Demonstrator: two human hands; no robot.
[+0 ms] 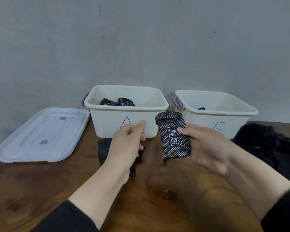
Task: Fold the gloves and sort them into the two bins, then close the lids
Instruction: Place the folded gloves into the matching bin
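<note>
- Your right hand [206, 148] holds the folded black knit glove with white grip dots and a white printed label [173, 134] above the middle of the brown wooden bench [40, 190], in front of the gap between the two bins; thumb pressed on the printed face, the other fingers behind it where you cannot see them
- Your left hand [129, 139] hangs just beside it, fingers loosely curled and, as far as the view shows, holding nothing; a dark glove on the bench [104, 149] lies partly hidden under it
- Judge the folded glove as light, soft and springy: the fold will likely open if you ease the pinch, so keep the thumb across the layers near the middle, not at a loose edge
- The dots should give grip, so a gentle hold ought to do
- The cream plastic bin marked A [126, 111], towards the bench's far edge, already holds two similar dotted gloves [117, 102]; the cream plastic bin to its right [214, 113] shows only a dark scrap inside
- The pale flat plastic lid [43, 134] lies by the bench's left edge, and a heap of dark gloves [274, 144] sits at the right edge, so folding is not done
</note>
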